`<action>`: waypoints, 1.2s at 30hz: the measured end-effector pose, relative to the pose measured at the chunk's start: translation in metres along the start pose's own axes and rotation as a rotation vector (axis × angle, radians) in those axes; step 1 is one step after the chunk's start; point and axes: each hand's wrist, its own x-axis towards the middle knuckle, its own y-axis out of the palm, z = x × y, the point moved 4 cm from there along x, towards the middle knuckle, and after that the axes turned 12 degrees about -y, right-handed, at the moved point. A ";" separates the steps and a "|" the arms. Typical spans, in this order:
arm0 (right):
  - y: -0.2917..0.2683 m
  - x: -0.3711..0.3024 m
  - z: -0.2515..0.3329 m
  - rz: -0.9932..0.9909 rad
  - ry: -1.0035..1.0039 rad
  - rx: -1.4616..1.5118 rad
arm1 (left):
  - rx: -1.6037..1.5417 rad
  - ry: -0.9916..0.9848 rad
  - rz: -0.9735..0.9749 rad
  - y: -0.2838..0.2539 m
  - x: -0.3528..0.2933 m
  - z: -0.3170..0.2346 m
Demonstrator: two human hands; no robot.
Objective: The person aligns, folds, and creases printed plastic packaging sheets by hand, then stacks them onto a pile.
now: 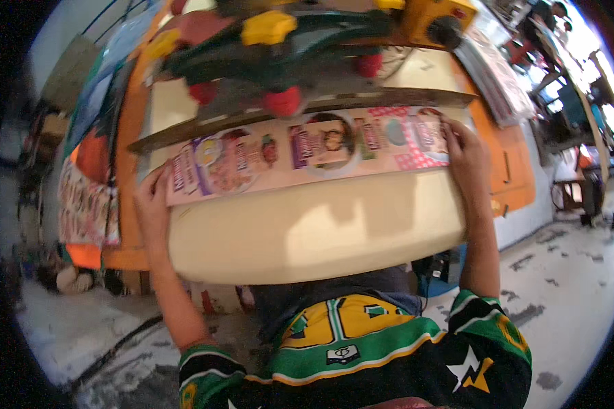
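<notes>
A long pink printed paper strip [273, 178] with food pictures lies crosswise on a cream-coloured board [252, 238]. My left hand [153, 201] grips the strip's left end, thumb and fingers pinched at its edge. At the other end, my right hand [468, 155] holds the upper right corner, its fingertips on the paper. The strip's far edge runs along a dark metal bar [416, 97]. Beyond that bar stands a dark green machine frame [320, 41] with red and yellow knobs.
An orange table [515, 163] shows around the cream board. Clear-wrapped stacked sheets [499, 85] lie at the far right. More printed sheets [89, 204] hang or lie at the left edge. A yellow box [435, 22] with a black knob sits at the back. Far right, a person is partly visible.
</notes>
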 end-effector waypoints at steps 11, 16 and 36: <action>-0.004 0.004 0.004 0.089 -0.035 -0.039 | -0.113 -0.048 -0.044 0.002 -0.002 0.006; -0.002 0.004 -0.004 0.076 -0.048 -0.042 | -0.117 -0.009 -0.050 0.003 0.001 0.012; -0.005 -0.002 0.007 0.021 0.002 0.039 | -0.027 0.046 -0.004 0.002 0.006 0.019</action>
